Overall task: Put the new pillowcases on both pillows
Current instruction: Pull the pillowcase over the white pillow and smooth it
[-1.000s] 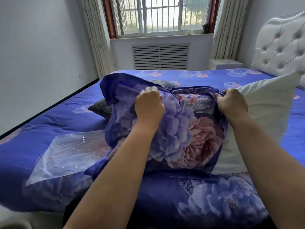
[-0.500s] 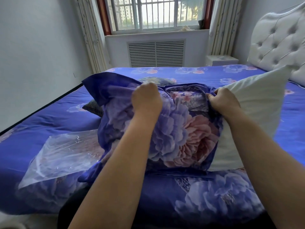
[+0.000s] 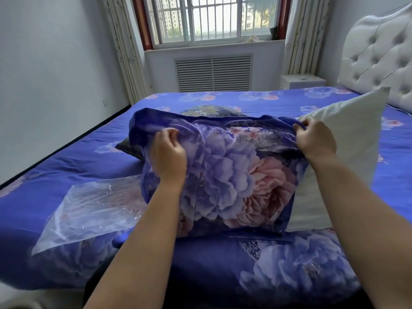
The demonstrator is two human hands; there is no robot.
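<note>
Fingers of left hand (image 3: 169, 157) and right hand (image 3: 315, 139) grip the pillowcase (image 3: 227, 175), half-drawn over the white pillow (image 3: 347, 139).

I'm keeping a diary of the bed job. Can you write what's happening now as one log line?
step: casing pillow | left hand: grips pillowcase | right hand: grips pillowcase edge | pillow: partly covered

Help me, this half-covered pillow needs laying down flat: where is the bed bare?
Bare blue floral bedspread stretches beyond the white pillow toward the window wall, and along the left edge above the clear plastic bag. The near side is crowded by that bag and a dark patterned pillow.
</note>
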